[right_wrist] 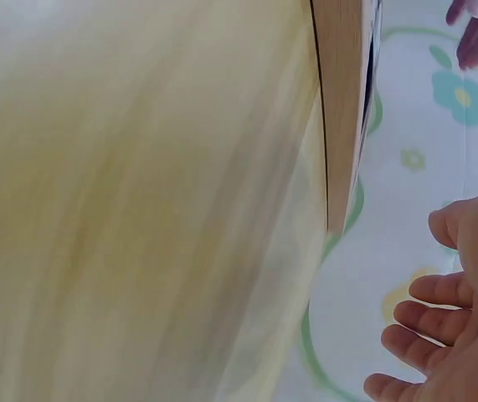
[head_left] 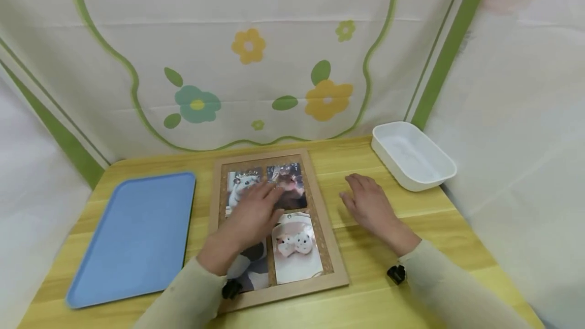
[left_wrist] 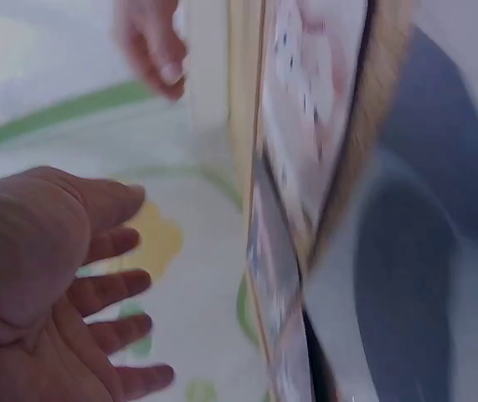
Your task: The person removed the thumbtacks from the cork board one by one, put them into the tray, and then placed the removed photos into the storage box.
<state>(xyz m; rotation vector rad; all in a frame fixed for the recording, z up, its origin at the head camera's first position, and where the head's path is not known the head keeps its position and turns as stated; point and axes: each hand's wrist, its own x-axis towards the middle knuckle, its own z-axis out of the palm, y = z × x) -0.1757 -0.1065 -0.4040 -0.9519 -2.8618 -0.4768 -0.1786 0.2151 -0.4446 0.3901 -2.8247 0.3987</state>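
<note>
A wood-framed cork board (head_left: 340,279) lies on the table with several glossy photos on it. The photo at its lower right (head_left: 297,248) shows white, dotted figures and has a small pin at its top edge. Over the board's middle hovers my left hand (head_left: 253,212), fingers spread and holding nothing; it partly covers the photos on the left. In the left wrist view the palm (left_wrist: 29,268) is apart from the board. To the right of the frame, my right hand (head_left: 370,204) is above the bare wood, fingers loosely extended with nothing in them.
A blue tray (head_left: 137,237) lies left of the board. At the back right corner stands a white plastic basin (head_left: 411,156). A pale cloth with printed flowers (head_left: 274,75) hangs behind the wooden table (head_left: 388,288).
</note>
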